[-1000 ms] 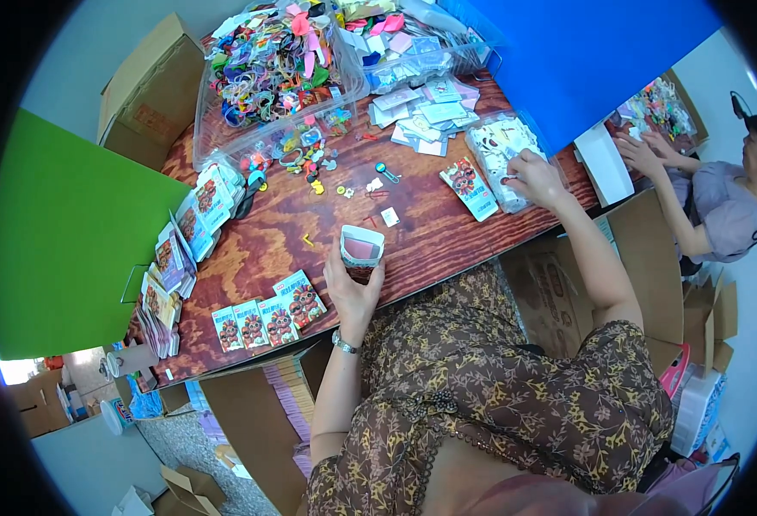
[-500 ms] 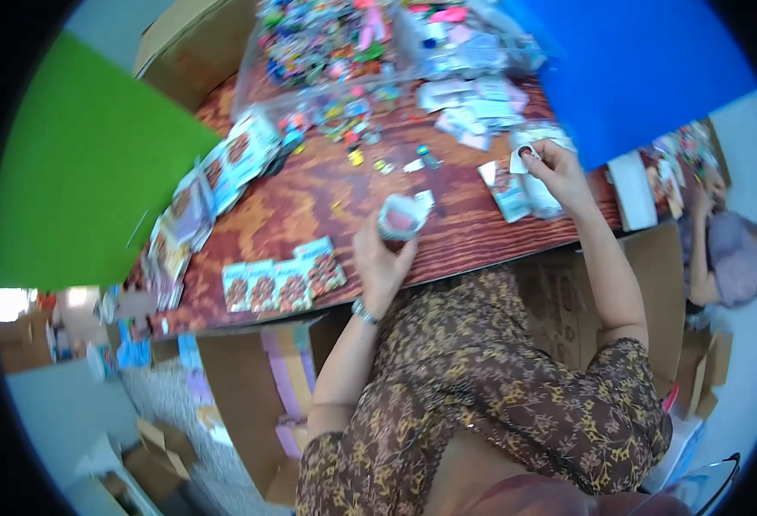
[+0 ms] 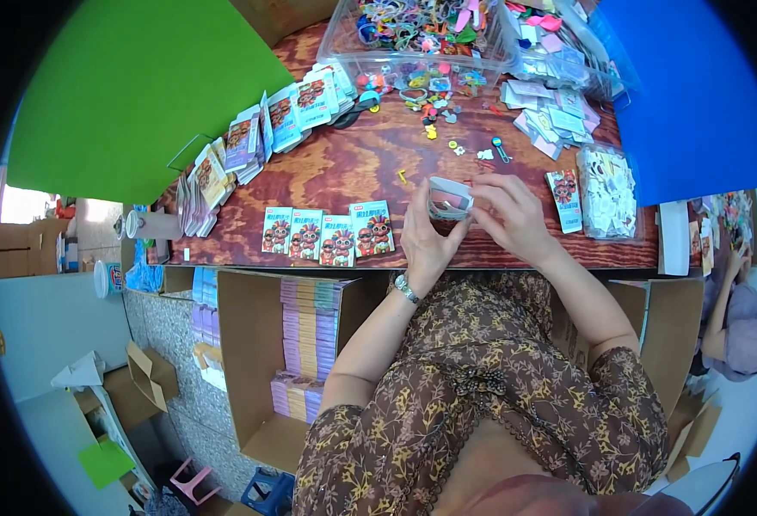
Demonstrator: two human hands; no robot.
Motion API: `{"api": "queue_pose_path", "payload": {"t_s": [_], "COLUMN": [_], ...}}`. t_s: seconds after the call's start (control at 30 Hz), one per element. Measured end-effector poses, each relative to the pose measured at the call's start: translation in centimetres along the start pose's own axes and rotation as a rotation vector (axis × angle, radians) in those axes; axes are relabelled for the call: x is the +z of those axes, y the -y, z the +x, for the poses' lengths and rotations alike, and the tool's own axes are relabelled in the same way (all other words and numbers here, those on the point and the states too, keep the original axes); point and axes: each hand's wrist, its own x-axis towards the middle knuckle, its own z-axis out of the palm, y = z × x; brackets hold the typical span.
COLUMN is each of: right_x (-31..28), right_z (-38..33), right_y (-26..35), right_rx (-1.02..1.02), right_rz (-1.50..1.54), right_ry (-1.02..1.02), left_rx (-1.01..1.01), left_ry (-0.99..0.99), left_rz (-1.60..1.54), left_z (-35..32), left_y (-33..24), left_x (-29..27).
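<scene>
My left hand (image 3: 424, 239) holds a small open packet (image 3: 449, 198) above the wooden table (image 3: 344, 168), its mouth spread. My right hand (image 3: 509, 215) has come to the packet's right side and its fingers pinch the rim there. A row of several printed packets (image 3: 327, 233) lies flat just left of my left hand. One more printed packet (image 3: 564, 199) lies right of my right hand, next to a clear bag of small white pieces (image 3: 607, 191).
Clear bins of colourful small items (image 3: 413, 26) stand at the table's far edge, loose trinkets (image 3: 434, 107) before them. Packet stacks (image 3: 249, 142) fan along the left. An open carton of stacked packets (image 3: 310, 344) sits below the table. Another person (image 3: 744, 318) works at right.
My right hand left the bag at the right and came to the packet held by my left hand. The camera tilted down and closer to the table.
</scene>
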Motion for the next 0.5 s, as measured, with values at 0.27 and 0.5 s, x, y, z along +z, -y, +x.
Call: {"api": "queue_pose_path", "payload": {"t_s": [0.27,0.5], "right_x": [4.0,2.1], "right_z": [-3.8,-3.4], "right_y": [-1.7,-2.4], "right_rx": [0.071,0.100], "right_rz": [0.138,0.318], "right_ry": [-0.037,0.133], "left_rx": [0.070,0.098], "left_ry": [0.093,0.227], "left_rz": [-0.081,-0.345], "left_z": [-1.6,-1.3], "left_y": [1.5,3.2], "left_x": [0.4,-2.0]}}
